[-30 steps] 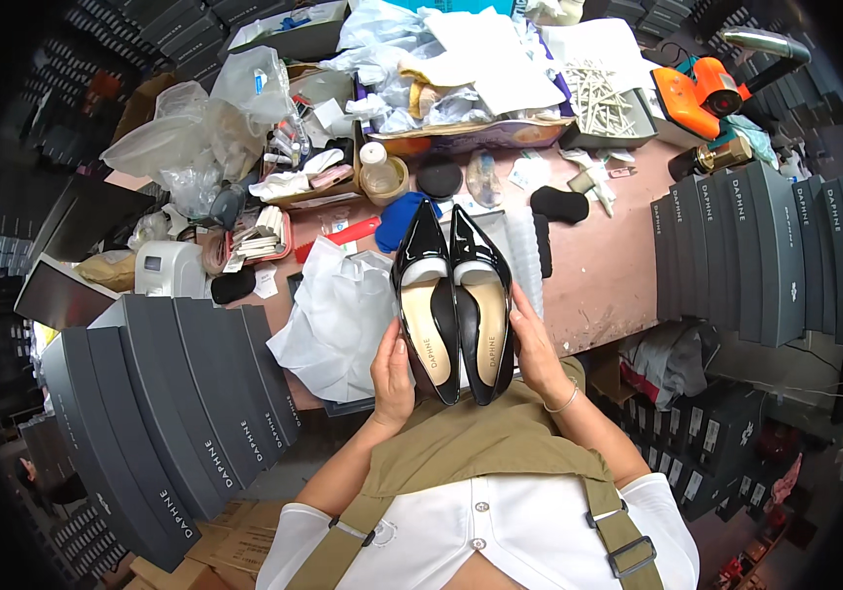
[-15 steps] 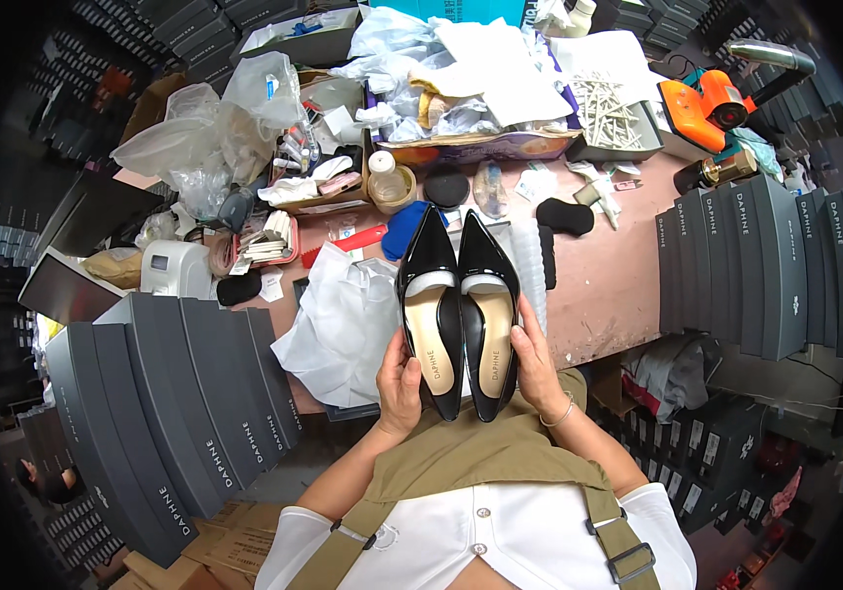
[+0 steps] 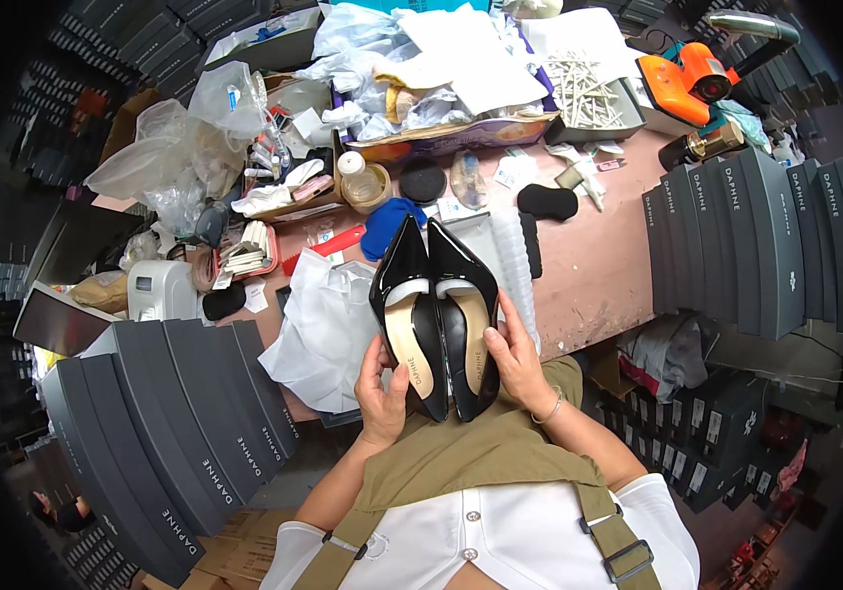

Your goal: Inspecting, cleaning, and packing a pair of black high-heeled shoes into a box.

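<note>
A pair of glossy black pointed-toe pumps is held side by side over my lap, toes away from me. The left shoe (image 3: pixel 400 258) is gripped at its outer heel side by my left hand (image 3: pixel 382 395), fingers curled under it and thumb at the edge. Along the outer side of the right shoe (image 3: pixel 475 270) my right hand (image 3: pixel 522 366) is closed, its thumb by the rim. Both shoes have beige insoles and white padding inside the toe openings. Crumpled white tissue paper (image 3: pixel 318 339) lies left of them, and translucent bubble wrap (image 3: pixel 512 251) sits just behind the right shoe.
Grey shoe boxes (image 3: pixel 200 413) stand in a row at left, more boxes (image 3: pixel 726 241) at right. The pink table (image 3: pixel 608 261) carries a red-handled brush (image 3: pixel 323 248), a blue cloth (image 3: pixel 392 226), black pads (image 3: pixel 547 202), a clear bottle (image 3: pixel 357 177) and an orange heat tool (image 3: pixel 677 88).
The view has turned slightly, so the table and boxes sit a little further left. Both shoes stay in my hands and lean slightly more to the left.
</note>
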### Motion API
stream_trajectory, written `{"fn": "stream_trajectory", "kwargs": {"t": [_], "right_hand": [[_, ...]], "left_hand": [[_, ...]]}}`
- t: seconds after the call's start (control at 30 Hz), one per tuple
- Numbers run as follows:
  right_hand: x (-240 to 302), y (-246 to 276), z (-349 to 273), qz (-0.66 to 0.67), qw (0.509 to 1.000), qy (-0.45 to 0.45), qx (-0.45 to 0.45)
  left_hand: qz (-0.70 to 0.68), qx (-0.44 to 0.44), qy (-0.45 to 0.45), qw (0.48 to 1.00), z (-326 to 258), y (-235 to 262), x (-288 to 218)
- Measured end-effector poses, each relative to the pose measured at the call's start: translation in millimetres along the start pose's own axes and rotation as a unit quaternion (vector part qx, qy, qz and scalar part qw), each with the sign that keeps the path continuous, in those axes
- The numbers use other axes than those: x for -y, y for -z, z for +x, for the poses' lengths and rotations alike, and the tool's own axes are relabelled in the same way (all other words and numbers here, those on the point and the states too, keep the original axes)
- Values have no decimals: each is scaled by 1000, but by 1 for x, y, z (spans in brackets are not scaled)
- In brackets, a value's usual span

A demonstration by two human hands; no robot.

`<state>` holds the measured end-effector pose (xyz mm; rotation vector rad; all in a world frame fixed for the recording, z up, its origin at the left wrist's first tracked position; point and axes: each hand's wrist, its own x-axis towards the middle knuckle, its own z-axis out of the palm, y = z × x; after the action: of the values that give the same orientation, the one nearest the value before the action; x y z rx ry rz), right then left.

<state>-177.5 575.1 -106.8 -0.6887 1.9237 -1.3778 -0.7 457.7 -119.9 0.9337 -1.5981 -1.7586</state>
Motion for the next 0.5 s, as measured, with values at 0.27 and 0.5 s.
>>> {"fn": "stream_trajectory", "kwargs": {"t": [0.27,0.5], "right_hand": [[0,6,6,-29,999,-19,22],[16,24,24,200,973,-47,108]], "left_hand": [[-32,-28,46,998,-2,1,-3],[-176,93,175,964,17,13,-25]]}}
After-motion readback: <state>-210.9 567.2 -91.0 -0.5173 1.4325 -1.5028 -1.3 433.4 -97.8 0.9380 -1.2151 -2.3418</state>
